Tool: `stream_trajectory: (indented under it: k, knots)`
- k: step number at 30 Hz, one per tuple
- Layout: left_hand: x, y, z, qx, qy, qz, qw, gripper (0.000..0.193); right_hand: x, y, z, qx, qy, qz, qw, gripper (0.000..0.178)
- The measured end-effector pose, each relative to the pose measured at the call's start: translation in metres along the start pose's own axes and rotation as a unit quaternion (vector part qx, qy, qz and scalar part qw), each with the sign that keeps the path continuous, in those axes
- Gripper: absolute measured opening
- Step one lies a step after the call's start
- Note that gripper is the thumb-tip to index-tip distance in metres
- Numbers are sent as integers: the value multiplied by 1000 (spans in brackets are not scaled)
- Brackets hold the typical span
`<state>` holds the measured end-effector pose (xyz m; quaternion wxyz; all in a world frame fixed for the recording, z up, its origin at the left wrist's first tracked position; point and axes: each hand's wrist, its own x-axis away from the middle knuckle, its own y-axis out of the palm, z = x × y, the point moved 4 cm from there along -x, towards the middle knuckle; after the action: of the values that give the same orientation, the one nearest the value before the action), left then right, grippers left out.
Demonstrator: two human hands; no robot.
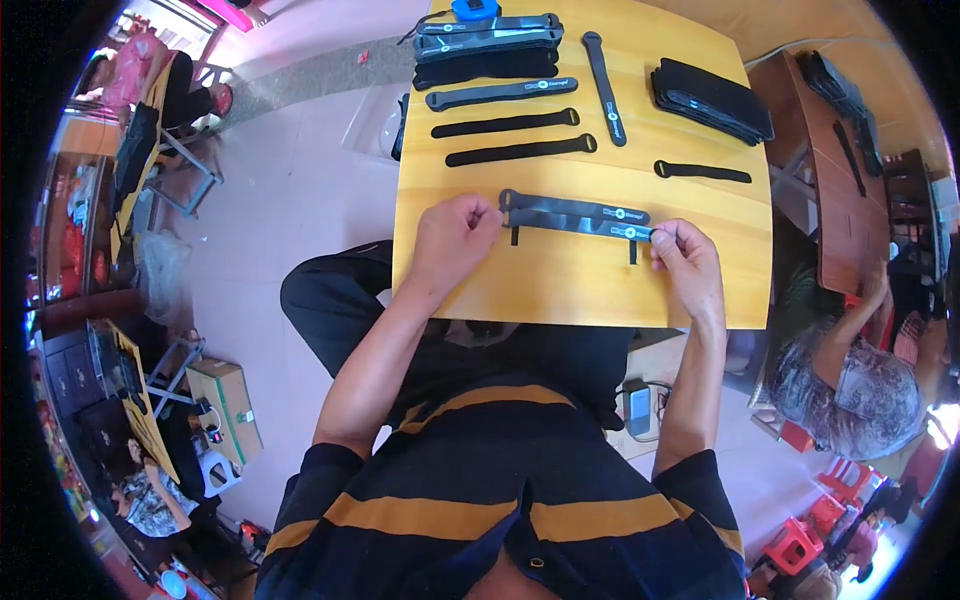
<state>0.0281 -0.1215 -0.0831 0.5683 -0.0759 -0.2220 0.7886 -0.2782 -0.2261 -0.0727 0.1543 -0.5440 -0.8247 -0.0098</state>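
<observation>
"grey strap (580, 225), where is it?"
"stretched between the parted hands, its right end pinched by the right hand (690, 268)."
"and the left hand (455, 240)?"
"fingers curled at the other end; whether they grip it, i can't tell."
"what's beyond?"
"another strap (580, 207) alongside, and a black stack (708, 98) beyond the right hand."

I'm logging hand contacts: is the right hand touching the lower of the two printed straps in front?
Touching. The head view shows the right hand pinching the right end of the lower printed strap between thumb and finger.
</observation>
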Motion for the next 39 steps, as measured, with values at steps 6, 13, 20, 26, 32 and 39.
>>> stream_trajectory:
  k: [6, 13, 20, 26, 32, 39]
  knots:
    - [-15, 3, 2, -33, 8, 1, 999, 17, -13, -2, 10, 16, 14, 23, 1000, 12]
    - [-19, 1, 12, -117, 3, -10, 993, 16, -21, -1, 13, 61, 31, 34, 997, 16]
    - [-20, 2, 13, -107, -19, -3, 994, 14, -21, 2, 6, 93, 38, 61, 993, 17]
    - [-22, 3, 13, -119, -40, -27, 992, 13, -22, 1, 9, 105, 39, 67, 991, 15]
    - [-22, 2, 17, -105, -29, -7, 994, 15, -22, 3, 9, 116, 23, 81, 990, 15]
    - [-23, 3, 17, -102, -21, -4, 995, 15, -21, 4, 5, 158, 21, 94, 983, 16]
